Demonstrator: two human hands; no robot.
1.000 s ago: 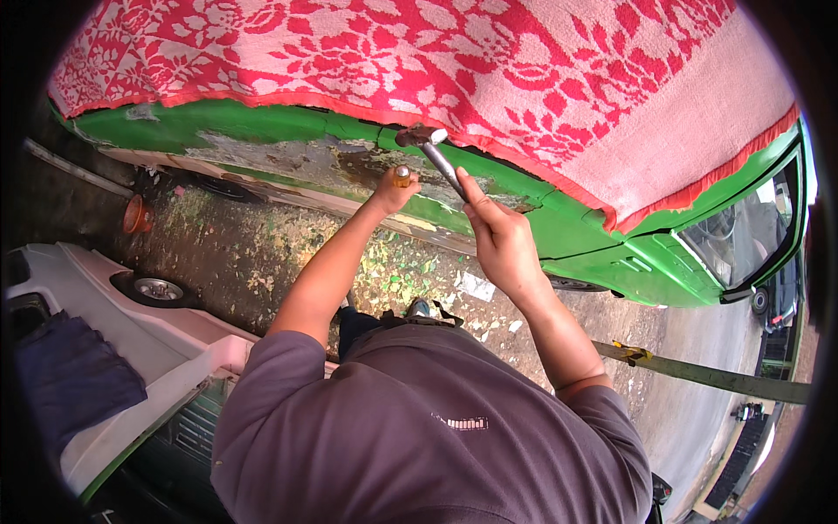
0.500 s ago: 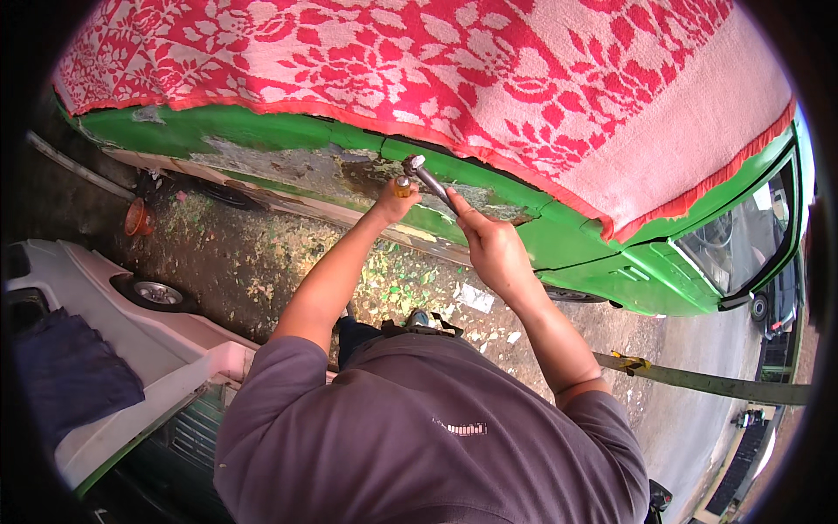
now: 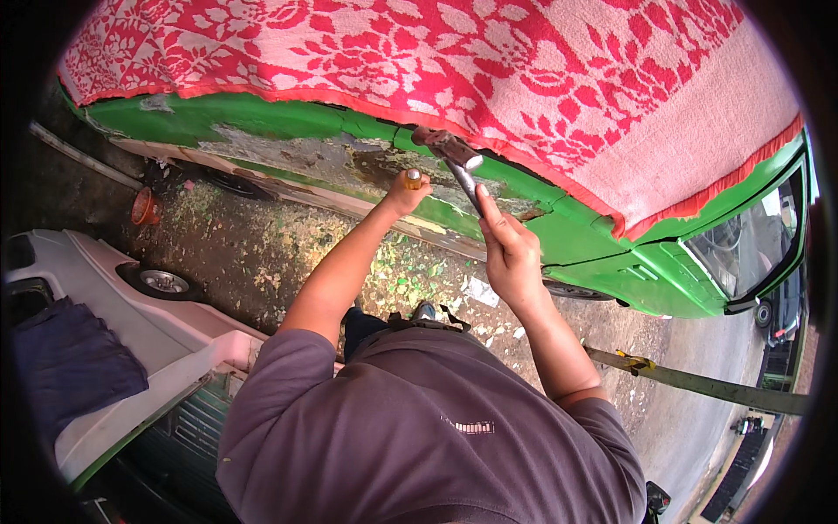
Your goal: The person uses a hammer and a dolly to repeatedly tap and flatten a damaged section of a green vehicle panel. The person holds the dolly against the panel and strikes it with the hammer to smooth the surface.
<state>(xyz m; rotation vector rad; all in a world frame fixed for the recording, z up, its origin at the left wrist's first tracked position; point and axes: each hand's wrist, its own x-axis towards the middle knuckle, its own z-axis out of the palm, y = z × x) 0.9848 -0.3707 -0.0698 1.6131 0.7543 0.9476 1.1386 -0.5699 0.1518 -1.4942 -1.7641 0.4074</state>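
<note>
My right hand point(image 3: 513, 258) is closed on the metal handle of a hammer point(image 3: 448, 147). Its head is raised near the edge of the red and pink patterned cover, above and to the right of my left fist. My left hand point(image 3: 406, 199) is wrapped round an amber-handled tool point(image 3: 413, 178), with a metal cap at its end. The tool's working end is hidden below my fist, so its kind does not show. Both hands are at the side of a green car point(image 3: 602, 271), by a panel point(image 3: 292, 155) with grey, rusty and stripped paint patches.
A patterned cover point(image 3: 419, 61) drapes over the green car. Paint flakes litter the ground point(image 3: 262, 253). Behind me at left stands a pale pink car body point(image 3: 113, 306) bearing a dark cloth point(image 3: 74, 362). An orange container point(image 3: 145, 208) lies far left; a long bar point(image 3: 707, 389) crosses at right.
The hammer head has lifted and swung away from the amber handle's end, toward the cover. My left hand stays by the panel with the tool.
</note>
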